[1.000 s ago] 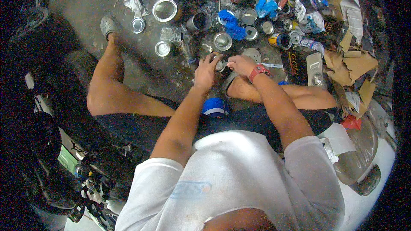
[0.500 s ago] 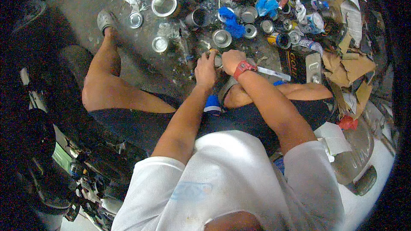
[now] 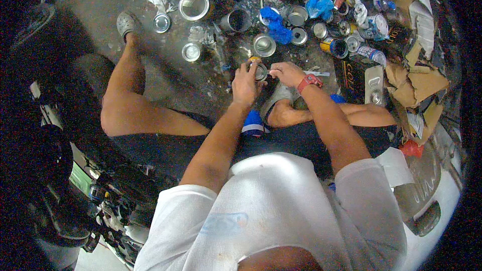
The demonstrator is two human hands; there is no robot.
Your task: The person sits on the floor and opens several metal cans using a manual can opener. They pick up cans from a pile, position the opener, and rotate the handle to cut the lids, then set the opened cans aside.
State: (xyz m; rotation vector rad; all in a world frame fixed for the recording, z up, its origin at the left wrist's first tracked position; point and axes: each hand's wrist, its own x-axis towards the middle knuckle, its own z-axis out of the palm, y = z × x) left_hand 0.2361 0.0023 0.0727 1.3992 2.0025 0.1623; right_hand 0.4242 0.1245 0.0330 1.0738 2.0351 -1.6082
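My left hand (image 3: 244, 86) is closed around a small open metal can (image 3: 260, 73), with its fingers over the can's left side. An orange-yellow patch (image 3: 255, 59) shows at the far side of those fingers. My right hand (image 3: 287, 75) is closed beside the can, its fingertips at the right rim. A pale flat strip (image 3: 321, 74) sticks out to the right from behind this hand; its other end is hidden, and I cannot make out its kind. Just beyond the hands stands an open silver tin (image 3: 264, 45).
Several opened cans crowd the floor ahead and to the right, with crumpled blue cloth (image 3: 276, 27) among them. A wide tin (image 3: 194, 6) stands further left. Torn cardboard (image 3: 422, 83) lies at the right. A blue-and-white cylinder (image 3: 252, 123) sits between my legs.
My right hand has moved right, off the top of the can, so more of the can shows. The pale strip has swung upward and shows less. My left hand stays on the can.
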